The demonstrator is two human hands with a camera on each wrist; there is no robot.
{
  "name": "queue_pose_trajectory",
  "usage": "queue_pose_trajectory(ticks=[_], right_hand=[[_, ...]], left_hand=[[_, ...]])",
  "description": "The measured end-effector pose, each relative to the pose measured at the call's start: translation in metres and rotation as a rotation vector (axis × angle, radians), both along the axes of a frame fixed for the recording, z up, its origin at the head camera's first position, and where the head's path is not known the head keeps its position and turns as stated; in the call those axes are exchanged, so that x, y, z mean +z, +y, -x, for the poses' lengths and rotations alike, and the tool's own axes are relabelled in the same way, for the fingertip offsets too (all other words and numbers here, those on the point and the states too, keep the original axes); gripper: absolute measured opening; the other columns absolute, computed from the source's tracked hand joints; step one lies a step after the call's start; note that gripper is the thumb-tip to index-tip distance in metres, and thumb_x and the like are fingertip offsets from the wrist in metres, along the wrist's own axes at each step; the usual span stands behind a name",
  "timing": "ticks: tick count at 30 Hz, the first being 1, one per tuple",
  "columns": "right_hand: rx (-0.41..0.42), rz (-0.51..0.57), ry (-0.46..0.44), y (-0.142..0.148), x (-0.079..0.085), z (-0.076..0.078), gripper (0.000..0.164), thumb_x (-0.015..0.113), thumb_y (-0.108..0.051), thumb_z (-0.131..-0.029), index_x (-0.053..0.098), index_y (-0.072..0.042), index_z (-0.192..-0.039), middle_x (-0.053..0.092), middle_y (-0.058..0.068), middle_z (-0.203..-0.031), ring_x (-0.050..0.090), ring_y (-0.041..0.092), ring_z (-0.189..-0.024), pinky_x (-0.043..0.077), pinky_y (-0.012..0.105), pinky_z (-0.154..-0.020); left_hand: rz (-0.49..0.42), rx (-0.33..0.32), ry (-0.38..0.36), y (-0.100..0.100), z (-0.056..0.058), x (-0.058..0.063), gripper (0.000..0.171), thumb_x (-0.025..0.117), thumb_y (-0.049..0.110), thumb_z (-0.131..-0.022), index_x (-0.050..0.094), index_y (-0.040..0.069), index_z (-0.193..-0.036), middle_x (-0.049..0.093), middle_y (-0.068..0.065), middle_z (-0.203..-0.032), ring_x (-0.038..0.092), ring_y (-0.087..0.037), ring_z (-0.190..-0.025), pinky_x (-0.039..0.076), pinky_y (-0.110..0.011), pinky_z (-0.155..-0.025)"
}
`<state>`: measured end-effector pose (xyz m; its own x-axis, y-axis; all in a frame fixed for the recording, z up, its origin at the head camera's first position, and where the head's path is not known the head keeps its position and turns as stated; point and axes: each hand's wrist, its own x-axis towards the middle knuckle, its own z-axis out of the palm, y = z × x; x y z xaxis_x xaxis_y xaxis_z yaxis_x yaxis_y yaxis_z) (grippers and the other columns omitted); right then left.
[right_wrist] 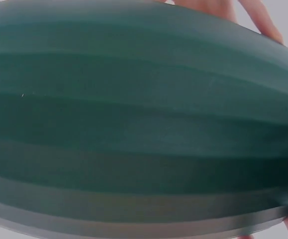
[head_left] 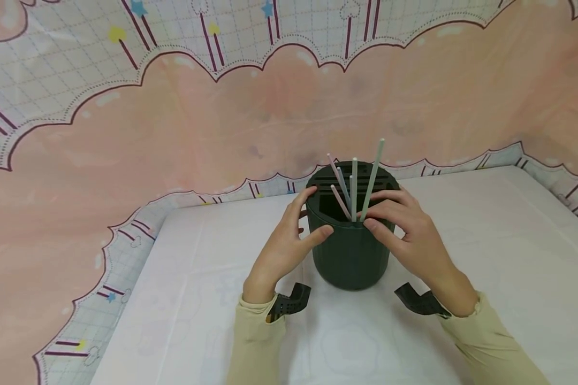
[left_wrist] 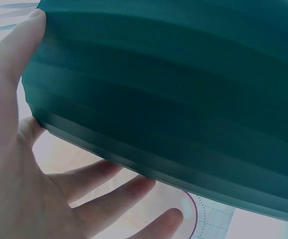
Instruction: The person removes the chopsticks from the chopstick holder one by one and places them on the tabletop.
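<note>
A dark green pen holder point(head_left: 351, 256) stands upright on the white table, with slots across the back of its top and an opening at the front. Several thin pastel sticks lean out of the opening, the tallest a pale green stick point(head_left: 373, 176). My left hand point(head_left: 281, 243) holds the holder's left side, thumb against the front and fingers around the side and rim; its ribbed wall point(left_wrist: 158, 99) fills much of the left wrist view. At the front right rim, my right hand point(head_left: 409, 230) pinches around the pale green stick's lower part. The sticks' lower ends are hidden inside.
The white table point(head_left: 212, 299) extends around the holder on both sides and in front. A patterned pink and white cloth point(head_left: 250, 123) hangs close behind the table. Black wrist mounts point(head_left: 291, 299) sit below both hands.
</note>
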<state>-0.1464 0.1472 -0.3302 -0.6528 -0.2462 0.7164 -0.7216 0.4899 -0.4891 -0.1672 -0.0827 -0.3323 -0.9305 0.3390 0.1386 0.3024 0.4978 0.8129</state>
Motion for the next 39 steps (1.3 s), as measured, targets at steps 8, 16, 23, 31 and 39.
queue_pose_trajectory(ticks=[8, 16, 23, 31, 39], right_hand=[[-0.022, 0.008, -0.067, -0.003, 0.003, -0.003, 0.011, 0.063, -0.008, -0.082, 0.065, -0.013, -0.092, 0.054, 0.000, -0.107, 0.044, 0.016, -0.107, 0.040, 0.027, -0.080], [-0.033, 0.078, -0.188, -0.004, 0.005, -0.007, 0.009, 0.060, -0.009, -0.085, 0.063, -0.012, -0.093, 0.050, -0.004, -0.110, 0.043, 0.010, -0.104, 0.038, 0.019, -0.081], [-0.012, 0.167, -0.221, -0.007, 0.005, -0.008, 0.013, 0.057, -0.010, -0.088, 0.061, -0.012, -0.100, 0.052, -0.007, -0.105, 0.045, 0.008, -0.097, 0.037, 0.020, -0.080], [0.061, 0.407, -0.236, 0.001, 0.004, -0.005, 0.019, 0.053, -0.002, -0.088, 0.060, -0.001, -0.106, 0.059, 0.007, -0.103, 0.051, 0.017, -0.104, 0.038, 0.022, -0.092], [0.219, 0.770, -0.250, 0.014, 0.010, -0.002, 0.020, 0.048, 0.004, -0.089, 0.053, 0.011, -0.107, 0.057, 0.019, -0.099, 0.055, 0.027, -0.096, 0.040, 0.028, -0.092]], left_hand=[[-0.008, 0.007, -0.001, -0.001, 0.000, 0.000, 0.071, 0.054, 0.061, -0.076, 0.013, 0.054, -0.133, 0.014, 0.021, -0.142, 0.031, -0.013, -0.125, 0.034, -0.040, -0.098], [0.002, 0.012, 0.017, -0.001, 0.000, 0.000, 0.071, 0.054, 0.060, -0.077, 0.013, 0.051, -0.135, 0.013, 0.022, -0.142, 0.032, -0.013, -0.125, 0.035, -0.037, -0.097], [0.008, 0.016, 0.016, -0.001, 0.000, -0.001, 0.072, 0.054, 0.061, -0.077, 0.013, 0.052, -0.134, 0.014, 0.021, -0.142, 0.032, -0.013, -0.125, 0.035, -0.037, -0.097], [0.019, 0.014, 0.013, 0.001, -0.001, -0.001, 0.071, 0.054, 0.061, -0.076, 0.012, 0.054, -0.133, 0.014, 0.021, -0.142, 0.032, -0.012, -0.125, 0.034, -0.038, -0.097], [0.024, 0.005, 0.023, 0.002, 0.000, -0.001, 0.071, 0.054, 0.061, -0.077, 0.011, 0.053, -0.134, 0.013, 0.020, -0.142, 0.031, -0.012, -0.125, 0.034, -0.037, -0.097]])
